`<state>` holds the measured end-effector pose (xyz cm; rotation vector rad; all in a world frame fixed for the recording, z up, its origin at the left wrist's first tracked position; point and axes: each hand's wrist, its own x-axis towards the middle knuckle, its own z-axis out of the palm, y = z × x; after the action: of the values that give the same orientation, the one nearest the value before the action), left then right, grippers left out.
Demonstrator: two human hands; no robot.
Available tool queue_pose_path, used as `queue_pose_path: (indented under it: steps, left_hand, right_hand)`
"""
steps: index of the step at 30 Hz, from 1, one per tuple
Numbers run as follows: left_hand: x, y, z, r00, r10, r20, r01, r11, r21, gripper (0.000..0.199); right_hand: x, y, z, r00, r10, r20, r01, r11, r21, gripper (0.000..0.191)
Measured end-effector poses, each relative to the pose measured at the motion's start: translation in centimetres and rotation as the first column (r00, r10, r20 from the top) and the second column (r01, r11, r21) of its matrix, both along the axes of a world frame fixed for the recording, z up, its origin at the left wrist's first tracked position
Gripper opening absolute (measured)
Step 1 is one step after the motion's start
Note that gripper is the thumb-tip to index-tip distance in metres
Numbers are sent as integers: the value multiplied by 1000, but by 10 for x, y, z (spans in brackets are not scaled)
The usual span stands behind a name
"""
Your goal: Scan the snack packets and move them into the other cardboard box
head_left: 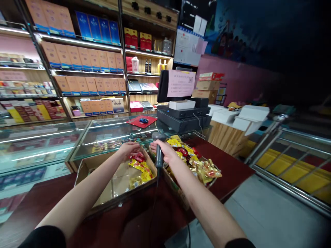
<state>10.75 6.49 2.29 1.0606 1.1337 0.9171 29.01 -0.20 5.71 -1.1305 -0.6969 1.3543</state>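
My right hand [167,151] is wrapped round a dark barcode scanner [159,156]. Its head points away from me and its cable hangs down over the counter front. Over the back right part of an open cardboard box [113,179], my left hand [130,148] has its fingers curled at a red shiny packet [137,156]; the fingertips are partly hidden. Yellow packets [141,169] lie along that box's right side, with bare cardboard to their left. Beneath and beyond my right forearm, a second box [178,189] is heaped with yellow, red and gold packets [204,168].
Both boxes stand on a dark red counter [227,172]. Behind is a glass display case [103,129] with a mouse [143,120] on a red mat. A monitor [162,86] and black till unit [183,117] stand back right. A metal railing [297,165] runs at right.
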Motion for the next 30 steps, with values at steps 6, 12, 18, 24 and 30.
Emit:
queue_pose_path:
  steps: [6,12,18,24,30]
  left_hand:
    - [-57,-17,-45,906,69,-419,74,945,317,25]
    - [-65,-25,-67,638,109,-762,404,796,451,25]
    - [-46,-14,-65,370,58,-927,762,552,339,32]
    - [-37,-4,-67,201,169,-965,811,523,261,27]
    - [-45,-16,-75,245,126,-961,785,556,273,31]
  right_hand:
    - [-63,-22,-39,975,135,-175,-154,983,-101,7]
    - [-94,-40,-68,946,217,-240,-255,956,-143,12]
    - [-97,-43,-78,956,96,-277,-130,986,-108,17]
    - [-99,-49,-83,976,45,-213,-53,998,-31,18]
    - [-99,-53,-76,965,33,-261,-48,997,-53,15]
